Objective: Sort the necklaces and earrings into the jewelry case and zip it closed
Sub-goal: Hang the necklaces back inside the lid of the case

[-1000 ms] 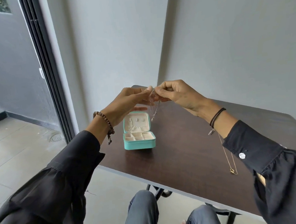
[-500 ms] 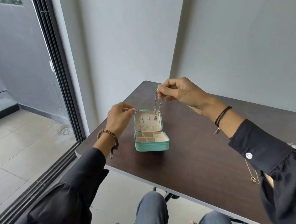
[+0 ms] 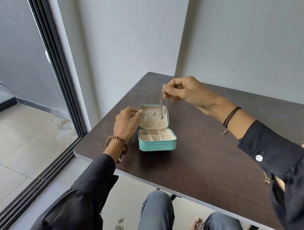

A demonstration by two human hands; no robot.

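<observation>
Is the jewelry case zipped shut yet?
No, the jewelry case stands open, lid upright, while the right hand dangles a necklace above it.

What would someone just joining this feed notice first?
The right hand pinching a silver necklace, which dangles in front of the open lid of the teal jewelry case toward the left end of the dark table. Next, the left hand at the lid's left side; whether it grips the lid is unclear. A gold necklace lies by the right sleeve.
</observation>
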